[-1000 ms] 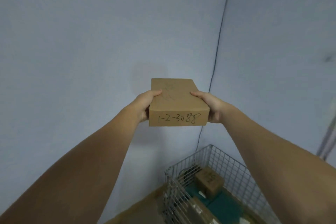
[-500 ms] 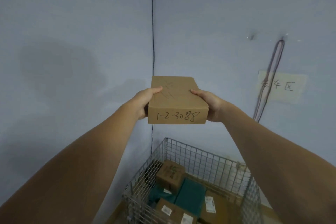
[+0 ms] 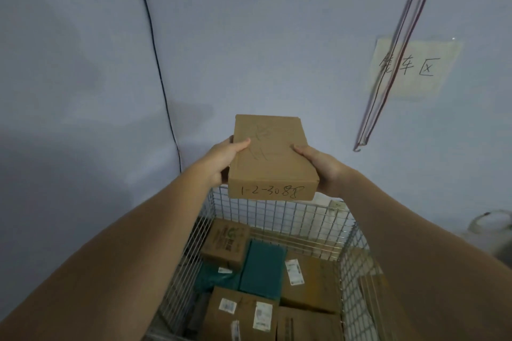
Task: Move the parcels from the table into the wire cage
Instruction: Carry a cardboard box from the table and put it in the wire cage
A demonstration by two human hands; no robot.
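A plain brown cardboard parcel point(image 3: 270, 158), marked with black handwriting, was seen at the frame's centre. In the silver wire cage point(image 3: 288, 213) below, brown boxes point(image 3: 310, 282) with white labels and teal-green packets point(image 3: 263, 268) were shown. A pale yellow note point(image 3: 412, 66) was seen on the blue-grey wall point(image 3: 69, 63), upper right.

Hand-held parcel point(image 3: 270, 156) above wire cage point(image 3: 279, 214)

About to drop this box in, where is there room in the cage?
The cage floor is packed with parcels. The flattest landing spots are the teal parcel and the brown box to its right. The near boxes stand higher.
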